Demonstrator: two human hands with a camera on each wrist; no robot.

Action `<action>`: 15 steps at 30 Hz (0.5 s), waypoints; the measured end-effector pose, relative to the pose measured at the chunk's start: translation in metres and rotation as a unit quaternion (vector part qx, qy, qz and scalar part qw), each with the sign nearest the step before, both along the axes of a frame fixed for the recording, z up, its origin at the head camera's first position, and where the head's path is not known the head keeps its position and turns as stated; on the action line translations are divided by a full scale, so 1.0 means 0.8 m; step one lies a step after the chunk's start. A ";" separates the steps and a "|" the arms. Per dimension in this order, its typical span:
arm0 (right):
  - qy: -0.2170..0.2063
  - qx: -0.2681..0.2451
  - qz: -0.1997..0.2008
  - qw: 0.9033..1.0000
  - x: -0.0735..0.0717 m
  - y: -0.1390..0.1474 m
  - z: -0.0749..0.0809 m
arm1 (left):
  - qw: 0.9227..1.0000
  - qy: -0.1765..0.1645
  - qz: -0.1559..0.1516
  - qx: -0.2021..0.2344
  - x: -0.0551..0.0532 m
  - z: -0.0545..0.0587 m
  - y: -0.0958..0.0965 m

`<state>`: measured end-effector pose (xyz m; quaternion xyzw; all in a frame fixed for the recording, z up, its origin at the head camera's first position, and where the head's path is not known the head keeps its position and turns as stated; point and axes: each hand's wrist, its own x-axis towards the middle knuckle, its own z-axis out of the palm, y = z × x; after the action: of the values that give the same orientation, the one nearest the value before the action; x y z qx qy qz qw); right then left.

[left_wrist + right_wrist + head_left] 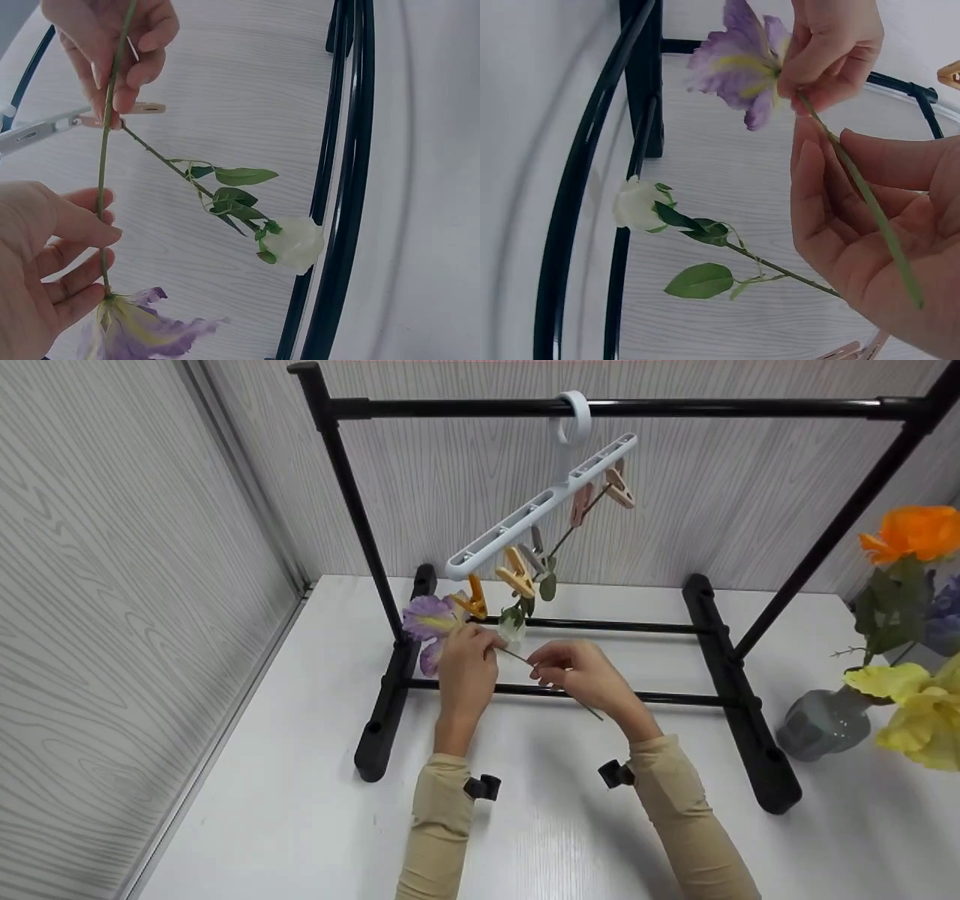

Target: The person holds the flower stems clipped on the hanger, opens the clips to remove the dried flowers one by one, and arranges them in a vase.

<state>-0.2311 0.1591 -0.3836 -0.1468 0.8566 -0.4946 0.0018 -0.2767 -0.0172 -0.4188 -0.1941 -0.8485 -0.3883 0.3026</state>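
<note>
An artificial purple iris [429,616] with a yellow center and a long green stem is between both hands. My left hand [469,667] pinches the stem just below the bloom, thumb against fingers. My right hand [589,671] holds the stem farther down, its fingers curled about it, and the cut end sticks out past the palm. Behind the hands a white rose [294,246] with green leaves hangs head down, its stem clipped at the far part of a white hanger [499,540]. Close above the left hand, an orange clothespin [477,601] dangles from the hanger's near end.
The hanger hooks over the top bar [712,409] of a black rack standing on the white table [300,810]. Yellow [516,574], grey and pinkish clothespins line the hanger. At right stands a grey glass vase [825,725] with orange, yellow and blue-purple flowers.
</note>
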 end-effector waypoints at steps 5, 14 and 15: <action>-0.057 -0.061 0.024 0.996 0.004 0.000 -0.017 | 0.999 -0.001 -0.030 0.029 -0.002 -0.003 0.002; -0.123 -0.203 0.026 0.971 0.008 0.005 -0.035 | 0.988 0.032 -0.066 0.134 -0.006 -0.008 0.013; -0.122 -0.213 0.024 0.969 0.008 0.006 -0.036 | 0.986 0.039 -0.063 0.150 -0.006 -0.008 0.014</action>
<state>-0.2247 0.1636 -0.4122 -0.1034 0.7211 -0.6795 0.0869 -0.2816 -0.0064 -0.4249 -0.2146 -0.7543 -0.5213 0.3364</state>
